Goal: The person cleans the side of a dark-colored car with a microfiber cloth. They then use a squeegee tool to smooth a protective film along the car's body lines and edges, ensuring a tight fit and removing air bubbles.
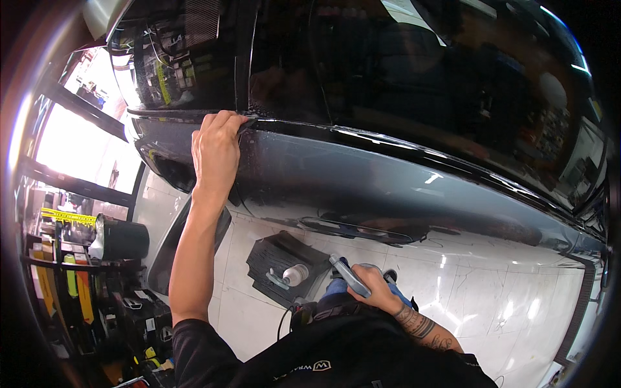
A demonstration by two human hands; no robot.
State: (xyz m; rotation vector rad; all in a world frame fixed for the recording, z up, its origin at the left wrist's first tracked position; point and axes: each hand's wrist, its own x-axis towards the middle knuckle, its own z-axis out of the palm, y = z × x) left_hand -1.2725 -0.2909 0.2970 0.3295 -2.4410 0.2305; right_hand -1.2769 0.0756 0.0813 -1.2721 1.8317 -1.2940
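Observation:
My left hand reaches up to the side of a dark grey car. Its fingers are bent together at the lower edge of the side window, by the gap between two panels. A small dark edge shows at the fingertips, but I cannot make out what they pinch. Low in front of my body, my right hand is wrapped around a grey, bar-shaped tool. This tool points up and to the left, apart from the car. Its exact kind cannot be made out.
Below the car, a black ribbed mat lies on the pale tiled floor, with a white spray bottle on it. At left stand a black bucket and cluttered shelves. A dark panel sits behind my left forearm.

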